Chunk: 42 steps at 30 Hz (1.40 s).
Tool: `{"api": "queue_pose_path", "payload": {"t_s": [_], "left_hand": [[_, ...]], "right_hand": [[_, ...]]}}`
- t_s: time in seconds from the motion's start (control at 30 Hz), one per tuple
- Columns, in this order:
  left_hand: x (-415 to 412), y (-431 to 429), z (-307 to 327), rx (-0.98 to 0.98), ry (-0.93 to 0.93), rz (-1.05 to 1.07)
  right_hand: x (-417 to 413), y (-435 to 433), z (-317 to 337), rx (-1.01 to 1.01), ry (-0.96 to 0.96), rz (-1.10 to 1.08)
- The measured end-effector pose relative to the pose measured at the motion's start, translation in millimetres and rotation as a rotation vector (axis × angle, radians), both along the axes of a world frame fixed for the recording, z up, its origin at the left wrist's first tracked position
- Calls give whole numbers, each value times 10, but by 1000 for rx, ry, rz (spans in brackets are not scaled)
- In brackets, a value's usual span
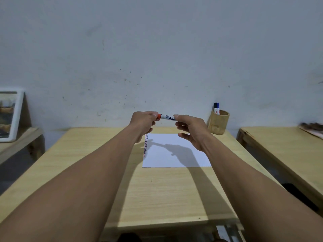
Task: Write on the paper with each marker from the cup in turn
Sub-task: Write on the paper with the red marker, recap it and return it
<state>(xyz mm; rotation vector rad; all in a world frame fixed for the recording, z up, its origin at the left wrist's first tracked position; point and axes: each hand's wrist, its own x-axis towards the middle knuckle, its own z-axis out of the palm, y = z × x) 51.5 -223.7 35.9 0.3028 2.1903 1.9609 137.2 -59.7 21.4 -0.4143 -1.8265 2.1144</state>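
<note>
Orange-capped marker (167, 117) held level above the paper (176, 152); I see left hand (145, 122) pinching its cap end, right hand (190, 131) gripping the barrel. Bamboo cup (218, 123) with two markers (216, 107) sits beyond the paper's far right corner on the worktop (87, 165).

A plain room at home, it seems — a bare, scuffed wall (157, 49) beyond the hands, 3 low wooden tables (87, 163), a framed picture (8, 116) propped far left of the left hand (144, 121).
</note>
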Motion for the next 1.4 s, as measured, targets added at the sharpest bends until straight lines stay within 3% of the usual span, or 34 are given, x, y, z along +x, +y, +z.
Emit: {"api": "queue_pose_path", "payload": {"t_s": [0.13,0.33,1.03,1.4], "left_hand": [[-10,41,92,-33,151,11],[12,198,211,-118,343,-44],[-352,2148,-417,-308,214,-172],[-627,2720,-788,-340,250,-245]], "right_hand": [[6,73,59,380,-51,95],[21,84,61,557,-43,118],[-496,1875,227,733,-81,-401],[-1004,2317,39,862,-207,-425]]}}
